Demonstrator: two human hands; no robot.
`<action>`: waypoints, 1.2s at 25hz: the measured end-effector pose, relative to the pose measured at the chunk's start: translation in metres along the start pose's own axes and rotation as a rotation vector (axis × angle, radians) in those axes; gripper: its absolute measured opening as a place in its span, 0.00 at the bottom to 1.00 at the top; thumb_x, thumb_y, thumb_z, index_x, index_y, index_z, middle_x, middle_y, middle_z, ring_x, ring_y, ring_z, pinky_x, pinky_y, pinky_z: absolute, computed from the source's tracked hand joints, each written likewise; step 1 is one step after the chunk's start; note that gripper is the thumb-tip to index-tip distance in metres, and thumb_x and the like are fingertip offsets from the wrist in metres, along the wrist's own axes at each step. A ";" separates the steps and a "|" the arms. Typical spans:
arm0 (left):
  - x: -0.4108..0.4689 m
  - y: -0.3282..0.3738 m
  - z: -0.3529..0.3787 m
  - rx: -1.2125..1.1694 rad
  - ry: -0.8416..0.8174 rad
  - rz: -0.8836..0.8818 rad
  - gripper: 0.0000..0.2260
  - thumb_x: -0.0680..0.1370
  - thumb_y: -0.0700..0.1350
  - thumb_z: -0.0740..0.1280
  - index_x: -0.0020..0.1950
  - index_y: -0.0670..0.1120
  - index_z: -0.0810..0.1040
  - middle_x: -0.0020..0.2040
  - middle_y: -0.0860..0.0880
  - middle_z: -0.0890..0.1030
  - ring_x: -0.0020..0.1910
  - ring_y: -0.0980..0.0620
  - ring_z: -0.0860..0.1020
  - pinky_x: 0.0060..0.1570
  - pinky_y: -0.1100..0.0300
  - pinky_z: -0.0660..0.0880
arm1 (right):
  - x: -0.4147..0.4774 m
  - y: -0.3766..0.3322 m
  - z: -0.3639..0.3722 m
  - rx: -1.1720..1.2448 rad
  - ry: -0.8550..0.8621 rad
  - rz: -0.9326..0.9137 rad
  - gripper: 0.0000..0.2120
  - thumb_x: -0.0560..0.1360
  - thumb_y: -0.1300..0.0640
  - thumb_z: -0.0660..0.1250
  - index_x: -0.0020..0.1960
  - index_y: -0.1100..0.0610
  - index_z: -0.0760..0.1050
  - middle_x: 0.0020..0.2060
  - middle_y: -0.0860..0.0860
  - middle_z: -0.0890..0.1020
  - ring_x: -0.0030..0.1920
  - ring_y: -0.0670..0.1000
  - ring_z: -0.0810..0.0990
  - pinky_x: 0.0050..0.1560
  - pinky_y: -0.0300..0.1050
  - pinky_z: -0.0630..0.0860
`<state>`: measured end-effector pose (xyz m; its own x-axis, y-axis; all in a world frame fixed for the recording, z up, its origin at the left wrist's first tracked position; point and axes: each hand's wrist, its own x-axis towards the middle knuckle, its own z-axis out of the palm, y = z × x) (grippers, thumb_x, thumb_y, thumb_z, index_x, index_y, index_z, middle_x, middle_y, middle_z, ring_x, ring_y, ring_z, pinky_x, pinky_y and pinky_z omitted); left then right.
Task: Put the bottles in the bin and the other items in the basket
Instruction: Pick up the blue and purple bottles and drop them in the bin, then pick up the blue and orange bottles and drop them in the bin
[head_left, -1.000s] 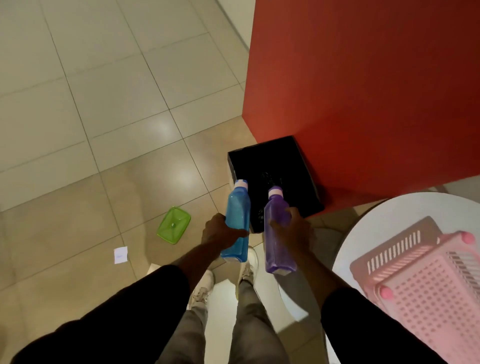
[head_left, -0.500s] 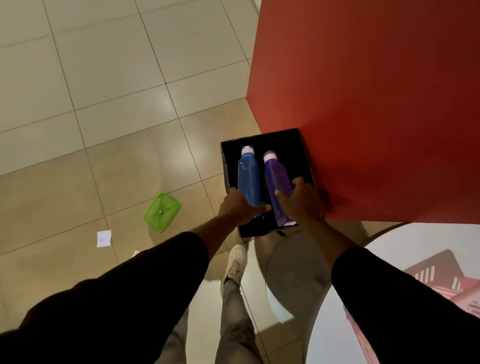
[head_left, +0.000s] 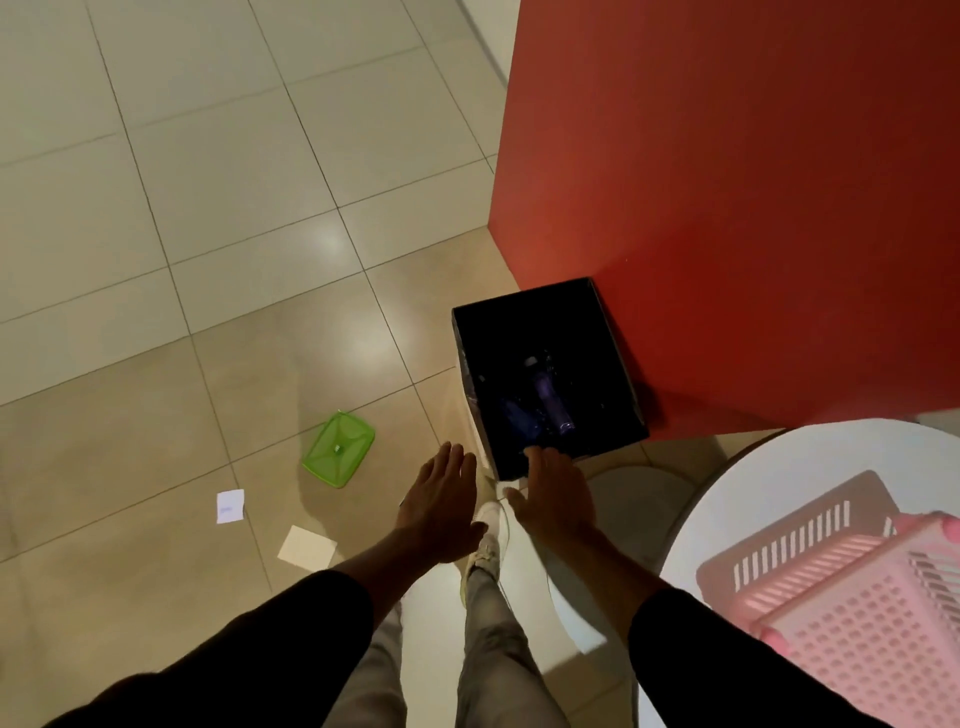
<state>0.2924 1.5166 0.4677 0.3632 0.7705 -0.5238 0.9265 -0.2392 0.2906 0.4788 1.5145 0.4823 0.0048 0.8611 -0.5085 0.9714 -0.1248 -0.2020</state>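
Observation:
A black square bin (head_left: 613, 338) stands on the floor against a red wall. Deep inside it lie a purple bottle (head_left: 550, 402) and, dimly, a blue bottle (head_left: 517, 418) to its left. My left hand (head_left: 441, 501) hovers open, palm down, just left of the bin's near corner. My right hand (head_left: 558, 496) is open too, its fingertips over the bin's near rim. Neither hand holds anything. A pink slotted basket (head_left: 852, 597) sits on a white round table (head_left: 779, 467) at the lower right.
A green plastic lid (head_left: 338, 449) lies on the tiled floor left of the bin. Near it lie a small white paper slip (head_left: 230, 505) and a beige card (head_left: 307, 546). My legs and a white shoe (head_left: 485, 545) are below the hands. The red wall (head_left: 727, 182) blocks the right.
Both hands let go of the blue and purple bottles, which dropped to the bottom of the bin. The hands have pulled back toward me and opened.

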 end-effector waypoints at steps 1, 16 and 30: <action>-0.015 -0.008 -0.002 0.052 -0.003 0.046 0.49 0.78 0.62 0.71 0.86 0.39 0.48 0.87 0.37 0.48 0.86 0.38 0.45 0.84 0.46 0.47 | -0.016 -0.012 0.005 -0.028 -0.001 -0.022 0.32 0.80 0.38 0.63 0.76 0.55 0.64 0.70 0.55 0.74 0.69 0.56 0.72 0.68 0.49 0.70; -0.154 -0.034 -0.015 0.433 -0.053 0.619 0.49 0.78 0.64 0.68 0.85 0.36 0.49 0.86 0.33 0.45 0.86 0.35 0.44 0.84 0.40 0.49 | -0.241 -0.085 0.080 0.226 0.192 0.394 0.39 0.78 0.34 0.61 0.79 0.57 0.60 0.79 0.57 0.65 0.79 0.59 0.61 0.78 0.56 0.62; -0.291 0.060 0.101 0.752 -0.119 1.158 0.50 0.76 0.70 0.58 0.86 0.40 0.47 0.86 0.37 0.41 0.86 0.38 0.41 0.79 0.47 0.32 | -0.498 -0.121 0.235 0.516 0.366 0.975 0.42 0.79 0.32 0.58 0.82 0.60 0.54 0.81 0.58 0.60 0.82 0.59 0.56 0.81 0.55 0.56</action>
<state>0.2528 1.2185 0.5564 0.9246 -0.1293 -0.3583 -0.0895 -0.9881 0.1254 0.3033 0.9853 0.5633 0.8477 0.3693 -0.3808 0.3059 -0.9268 -0.2179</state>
